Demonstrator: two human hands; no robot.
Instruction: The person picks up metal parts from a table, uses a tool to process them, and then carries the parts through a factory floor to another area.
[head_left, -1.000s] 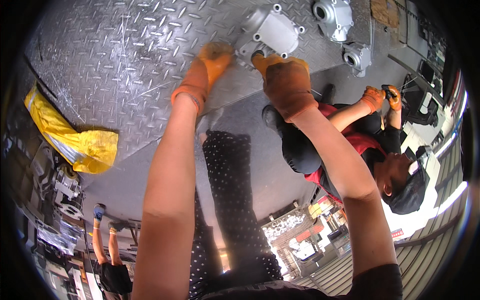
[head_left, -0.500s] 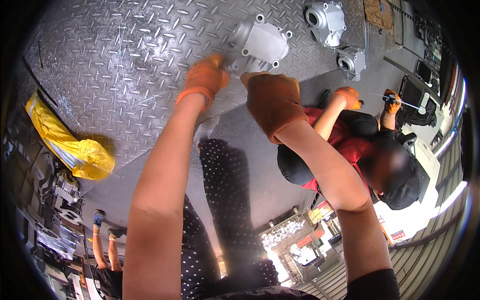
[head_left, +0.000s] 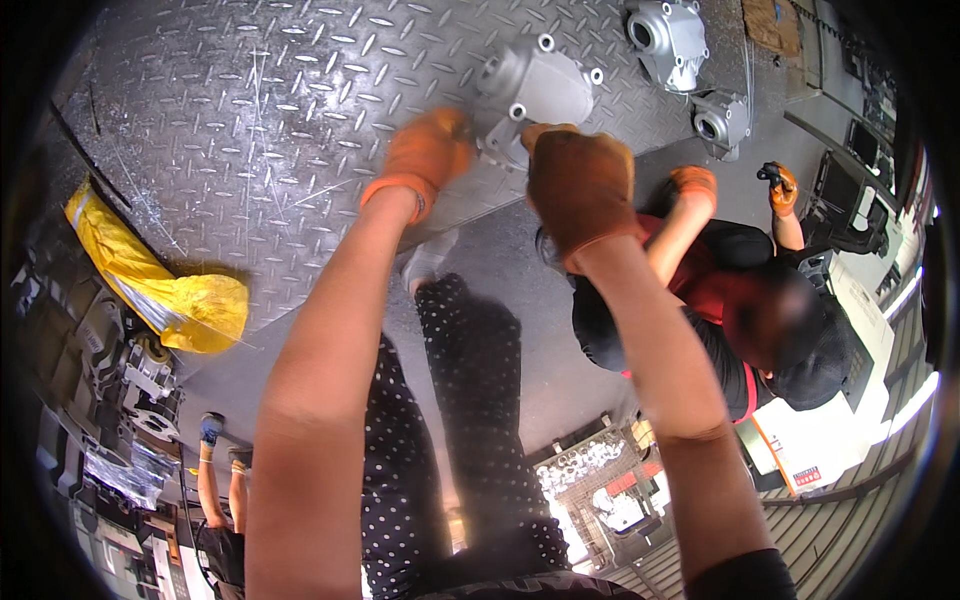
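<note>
On the tread-plate bench top [head_left: 300,130] lies a grey cast-metal housing [head_left: 545,85] with round bolt lugs at its corners. My left hand [head_left: 428,155], in an orange glove and somewhat blurred, is curled closed at the housing's near left side. At the near right corner is my right hand [head_left: 582,190], in a darker orange glove, back of the hand up and fingers folded under. What either hand grips, if anything, is hidden. The gloves cover part of the housing's near edge.
Two more grey housings [head_left: 668,45] [head_left: 720,122] stand at the far right. Close on my right a co-worker [head_left: 700,290] in red and black holds a dark-handled tool [head_left: 770,172]. A yellow plastic-covered bundle [head_left: 150,275] lies along the left edge. Another person's arms [head_left: 207,480] show lower left.
The whole view has shifted, so the bench and housings sit slightly farther right. My right hand has moved a little right. The co-worker's tool has turned, and its thin shaft no longer shows.
</note>
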